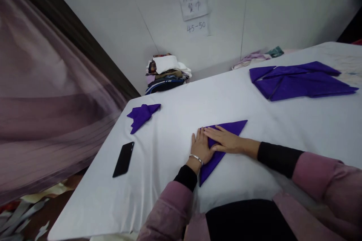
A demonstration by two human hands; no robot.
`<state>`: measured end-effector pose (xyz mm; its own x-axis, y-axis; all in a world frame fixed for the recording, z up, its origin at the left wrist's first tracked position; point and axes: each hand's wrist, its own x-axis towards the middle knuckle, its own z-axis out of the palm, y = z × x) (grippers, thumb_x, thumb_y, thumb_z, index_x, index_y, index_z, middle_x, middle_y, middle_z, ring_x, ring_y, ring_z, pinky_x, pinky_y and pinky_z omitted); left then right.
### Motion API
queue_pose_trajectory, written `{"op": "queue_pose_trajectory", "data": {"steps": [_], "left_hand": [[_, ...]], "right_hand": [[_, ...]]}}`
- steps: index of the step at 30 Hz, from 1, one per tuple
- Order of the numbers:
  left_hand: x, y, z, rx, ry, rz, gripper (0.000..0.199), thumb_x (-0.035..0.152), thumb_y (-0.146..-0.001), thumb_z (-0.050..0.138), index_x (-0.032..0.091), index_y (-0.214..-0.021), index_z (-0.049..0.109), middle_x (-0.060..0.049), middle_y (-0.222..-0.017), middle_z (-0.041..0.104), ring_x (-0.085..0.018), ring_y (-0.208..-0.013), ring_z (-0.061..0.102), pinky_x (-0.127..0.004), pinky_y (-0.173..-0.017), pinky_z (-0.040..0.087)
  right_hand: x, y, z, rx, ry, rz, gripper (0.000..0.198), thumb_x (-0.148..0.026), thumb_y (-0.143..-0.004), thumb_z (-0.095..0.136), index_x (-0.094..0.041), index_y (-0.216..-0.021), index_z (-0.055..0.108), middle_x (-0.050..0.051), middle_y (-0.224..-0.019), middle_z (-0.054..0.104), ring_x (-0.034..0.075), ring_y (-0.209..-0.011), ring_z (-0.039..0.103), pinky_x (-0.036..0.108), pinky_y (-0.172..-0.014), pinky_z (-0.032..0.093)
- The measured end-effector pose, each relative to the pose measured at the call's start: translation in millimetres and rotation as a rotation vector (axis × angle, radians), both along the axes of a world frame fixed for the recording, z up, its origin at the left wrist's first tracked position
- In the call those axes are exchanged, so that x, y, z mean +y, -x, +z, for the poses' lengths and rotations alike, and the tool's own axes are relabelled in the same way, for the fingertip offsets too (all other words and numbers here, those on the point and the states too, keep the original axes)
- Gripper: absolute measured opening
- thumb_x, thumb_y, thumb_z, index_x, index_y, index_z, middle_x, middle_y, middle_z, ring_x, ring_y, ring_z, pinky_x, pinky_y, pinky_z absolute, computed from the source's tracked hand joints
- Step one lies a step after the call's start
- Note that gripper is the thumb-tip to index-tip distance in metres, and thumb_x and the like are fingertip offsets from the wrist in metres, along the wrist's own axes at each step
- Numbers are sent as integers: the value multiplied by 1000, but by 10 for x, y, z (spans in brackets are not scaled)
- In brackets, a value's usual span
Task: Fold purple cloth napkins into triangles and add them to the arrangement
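Observation:
A purple cloth napkin [211, 165], folded into a triangle, lies on the white-covered table in front of me. My left hand [201, 146] rests flat on its left edge, fingers stretched out and pointing away from me. From the right, my right hand [224, 139] lies flat across the upper part of the napkin, its fingertips meeting the left hand's fingers. Both hands press on the cloth without gripping it, and they hide its upper left corner. One point of the triangle reaches to the upper right, another toward me.
A knotted purple napkin [143, 115] and a black phone [123, 159] lie on the left. More folded purple cloths [299, 81] lie at the right rear. Piled clothes [166, 73] stand behind the table [175, 109], by the wall. A sheer curtain [56, 101] hangs left.

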<state>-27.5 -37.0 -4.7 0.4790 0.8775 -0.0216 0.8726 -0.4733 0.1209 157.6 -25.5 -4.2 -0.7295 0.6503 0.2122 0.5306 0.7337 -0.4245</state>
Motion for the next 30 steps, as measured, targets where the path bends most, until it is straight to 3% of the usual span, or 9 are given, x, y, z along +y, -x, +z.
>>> {"op": "queue_pose_trajectory", "data": {"steps": [8, 12, 16, 20, 26, 30], "left_hand": [[6, -28, 6, 9, -16, 38, 79, 66, -86, 23, 10, -142, 27, -15, -151, 23, -27, -141, 12, -53, -113, 13], [-6, -33, 13, 12, 6, 47, 81, 68, -85, 19, 11, -143, 25, -14, -152, 20, -26, -141, 11, -51, -113, 11], [-27, -39, 6, -2, 4, 46, 83, 68, -85, 19, 10, -144, 24, -14, -152, 19, -26, -141, 10, -52, -113, 10], [18, -8, 45, -11, 24, 27, 74, 63, -87, 25, 13, -142, 28, -13, -151, 22, -26, -140, 16, -53, -112, 15], [274, 100, 215, -33, -74, -58, 33, 37, -93, 35, 24, -117, 54, -4, -125, 56, -21, -115, 48, -45, -101, 33], [328, 171, 275, -12, -112, -81, 25, 24, -90, 42, 22, -107, 59, -4, -111, 60, -20, -105, 52, -39, -93, 37]], "right_hand": [[515, -1138, -178, -241, -39, -459, 65, -57, -92, 23, -25, -148, 15, 10, -149, 28, 28, -137, 21, 55, -109, 18], [454, -1110, -107, -235, -107, -657, 64, -54, -93, 19, -22, -148, 17, 13, -147, 32, 30, -136, 24, 57, -106, 22], [60, -554, -33, -144, -226, -405, 64, -53, -92, 29, -24, -148, 15, 10, -147, 32, 27, -137, 24, 53, -109, 17], [-381, -138, -64, -102, -192, -150, 65, -51, -91, 40, -24, -147, 21, 10, -146, 35, 26, -136, 26, 51, -110, 19], [-592, -134, -160, -76, -197, -114, 58, -40, -90, 45, -19, -143, 32, 12, -147, 32, 27, -136, 24, 52, -110, 19], [-488, -222, -182, -76, -171, -61, 47, -35, -91, 44, -23, -136, 45, 10, -139, 46, 26, -131, 36, 55, -108, 19]]}}
